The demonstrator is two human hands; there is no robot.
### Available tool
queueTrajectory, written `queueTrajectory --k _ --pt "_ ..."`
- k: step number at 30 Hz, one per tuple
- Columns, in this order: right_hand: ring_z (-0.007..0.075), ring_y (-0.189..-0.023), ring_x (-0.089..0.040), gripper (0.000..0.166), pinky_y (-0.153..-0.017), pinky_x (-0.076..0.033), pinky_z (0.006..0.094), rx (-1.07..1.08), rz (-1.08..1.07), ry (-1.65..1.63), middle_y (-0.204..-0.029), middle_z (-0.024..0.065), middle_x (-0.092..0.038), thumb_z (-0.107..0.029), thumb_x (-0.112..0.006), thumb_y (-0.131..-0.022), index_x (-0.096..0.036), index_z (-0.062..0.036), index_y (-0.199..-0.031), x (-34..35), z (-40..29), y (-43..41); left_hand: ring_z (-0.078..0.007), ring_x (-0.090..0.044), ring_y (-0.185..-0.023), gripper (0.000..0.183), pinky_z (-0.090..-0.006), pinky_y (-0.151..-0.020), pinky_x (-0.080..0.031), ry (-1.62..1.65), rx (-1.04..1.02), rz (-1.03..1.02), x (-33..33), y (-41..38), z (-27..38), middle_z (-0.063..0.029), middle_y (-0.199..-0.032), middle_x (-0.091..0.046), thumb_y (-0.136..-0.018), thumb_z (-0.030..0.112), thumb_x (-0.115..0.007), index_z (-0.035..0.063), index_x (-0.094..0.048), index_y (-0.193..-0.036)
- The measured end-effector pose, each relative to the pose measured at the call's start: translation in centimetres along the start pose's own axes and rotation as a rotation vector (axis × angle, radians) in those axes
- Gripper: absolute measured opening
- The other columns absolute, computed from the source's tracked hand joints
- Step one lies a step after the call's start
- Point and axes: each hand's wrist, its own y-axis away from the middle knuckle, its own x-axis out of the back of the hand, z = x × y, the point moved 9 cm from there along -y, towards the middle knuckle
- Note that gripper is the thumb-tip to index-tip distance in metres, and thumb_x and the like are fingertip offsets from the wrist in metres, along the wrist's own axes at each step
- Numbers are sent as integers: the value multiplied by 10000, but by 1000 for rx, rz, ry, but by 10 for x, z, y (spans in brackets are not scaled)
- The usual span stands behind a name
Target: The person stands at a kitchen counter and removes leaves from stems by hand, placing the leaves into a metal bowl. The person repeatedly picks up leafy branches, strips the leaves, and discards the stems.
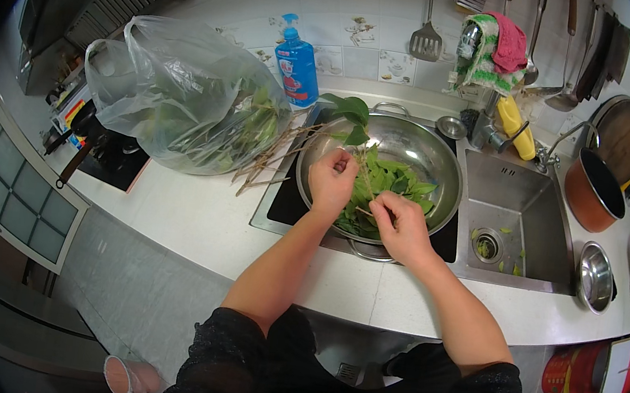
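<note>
Green leaves lie heaped in a wide stainless steel basin in front of me. My right hand pinches the lower end of a thin brown stem over the basin's near side. Dark green leaves stand at the stem's upper end, above the far left rim. Close to this stem, on its left, is my left hand with its fingers curled together; whether anything is between its fingertips cannot be made out.
Left of the basin are bare twigs and a clear plastic bag of leafy stems. A blue pump bottle stands behind. To the right, leaf scraps lie in the sink, with a brown pot and a small metal bowl beyond.
</note>
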Motion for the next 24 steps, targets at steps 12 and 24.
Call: queueTrajectory --k 12,24 --pt "300 -558 -527 172 -543 -407 384 -11 21 -50 -646 161 -541 -91 -628 -890 -551 20 -784 0 4 0 -126 -547 -525 104 -281 -545 -445 16 -37 26 2 3 16 -66 -602 -597 -773 105 -671 8 -647 -742" --pt "309 -559 -526 175 -542 -405 391 0 29 -61 -641 160 -535 -97 -623 -894 -542 14 -786 -3 -2 1 -150 -573 -545 96 -289 -558 -458 4 -36 31 1 3 17 -72 -621 -610 -767 103 -678 9 -660 -760"
